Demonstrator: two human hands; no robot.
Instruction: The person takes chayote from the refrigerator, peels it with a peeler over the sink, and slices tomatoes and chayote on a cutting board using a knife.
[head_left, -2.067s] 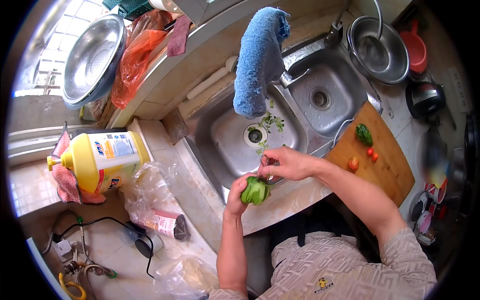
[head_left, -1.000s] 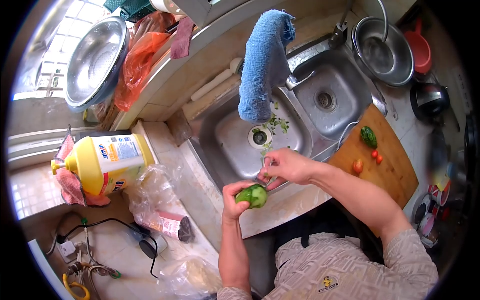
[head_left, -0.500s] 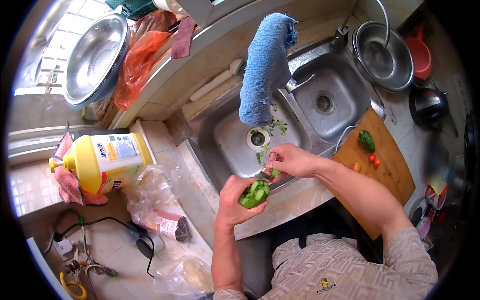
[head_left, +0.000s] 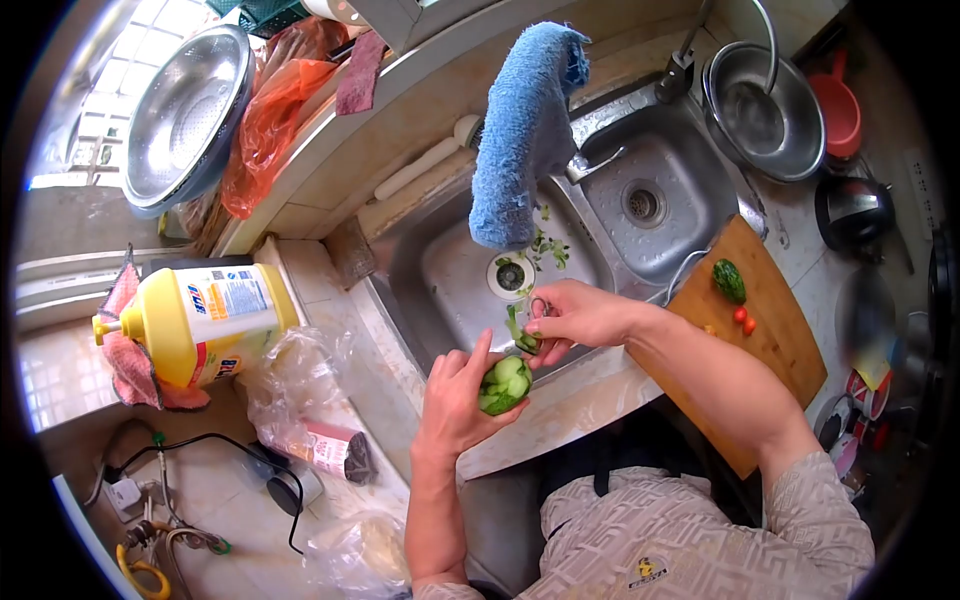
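A partly peeled green vegetable [head_left: 505, 385] is cupped by the partly curled left hand [head_left: 455, 402], one finger raised, at the front edge of the steel double sink [head_left: 445, 285]. A metal tool [head_left: 540, 308] is pinched in the nearly closed right hand [head_left: 578, 318], green peel beside it. Green scraps [head_left: 546, 248] are scattered near the drain. On the pale, marbled counter [head_left: 560, 412], a wooden board [head_left: 770, 370] is placed, partly covered by the right forearm.
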